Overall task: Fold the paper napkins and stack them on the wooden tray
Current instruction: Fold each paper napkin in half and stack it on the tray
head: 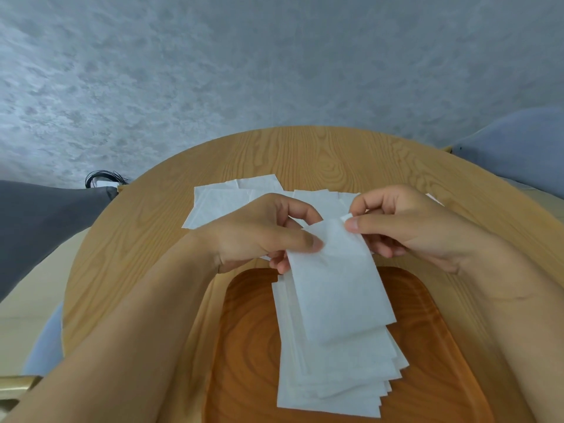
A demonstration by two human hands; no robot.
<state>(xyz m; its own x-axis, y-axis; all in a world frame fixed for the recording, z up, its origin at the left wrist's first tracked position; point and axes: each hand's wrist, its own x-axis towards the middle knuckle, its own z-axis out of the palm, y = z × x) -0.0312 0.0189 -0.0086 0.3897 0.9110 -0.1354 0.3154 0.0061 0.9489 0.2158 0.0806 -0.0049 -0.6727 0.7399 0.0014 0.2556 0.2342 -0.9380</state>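
Note:
A folded white paper napkin hangs in the air above the wooden tray. My left hand pinches its upper left edge between thumb and fingers. My right hand pinches its upper right corner. Below it, a stack of folded napkins lies on the tray, its edges fanned out unevenly. Several unfolded napkins lie spread on the round table behind my hands, partly hidden by them.
The round wooden table carries the tray at its near edge. A dark grey cushion sits to the left, a coil of black cable behind it, and a pale blue chair at the right.

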